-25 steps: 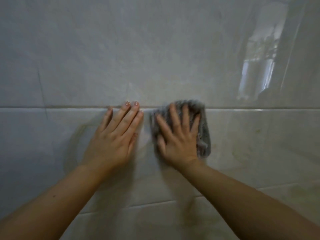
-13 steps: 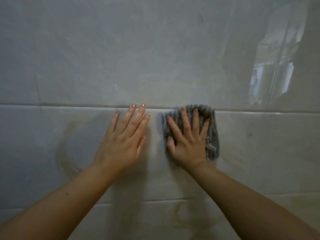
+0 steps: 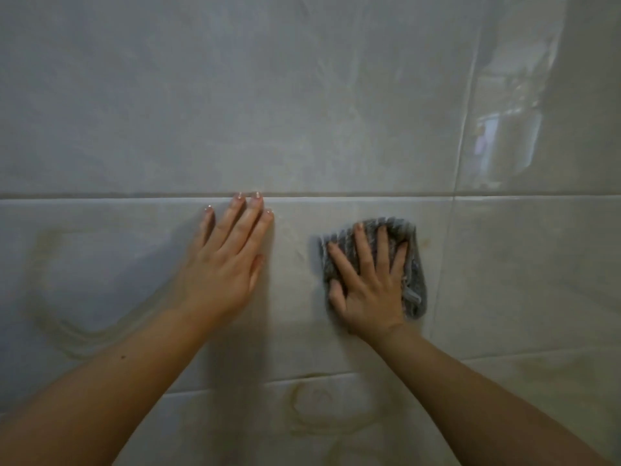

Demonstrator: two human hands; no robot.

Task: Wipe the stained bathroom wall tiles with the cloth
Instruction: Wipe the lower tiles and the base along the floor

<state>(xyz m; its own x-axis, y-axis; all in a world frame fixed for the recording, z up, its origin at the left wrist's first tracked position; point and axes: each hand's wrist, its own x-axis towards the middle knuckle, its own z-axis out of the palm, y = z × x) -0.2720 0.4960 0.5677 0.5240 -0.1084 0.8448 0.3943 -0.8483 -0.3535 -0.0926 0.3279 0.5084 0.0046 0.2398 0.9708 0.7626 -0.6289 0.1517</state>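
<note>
The right hand (image 3: 369, 284) presses the grey ribbed microfibre cloth (image 3: 411, 264) flat on the glossy pale marbled wall tiles (image 3: 504, 264), fingers spread, not curled around it. The left hand (image 3: 225, 264) braces, open and empty. Firm overlapping strokes should reach the brownish ring stains (image 3: 312, 415) below.

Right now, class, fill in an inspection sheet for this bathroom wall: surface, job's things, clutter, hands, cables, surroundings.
Surface: glossy grey wall tiles; brownish curved stain at lower left, another stain on the tile below, grout line running across.
Job's things: grey ribbed cloth flat on the tile.
Clutter: nothing seen.
Hands: left hand flat on the bare tile, fingers together; right hand spread, pressing the cloth.
Cables: nothing seen.
Surroundings: blurred bright reflection at upper right.
</note>
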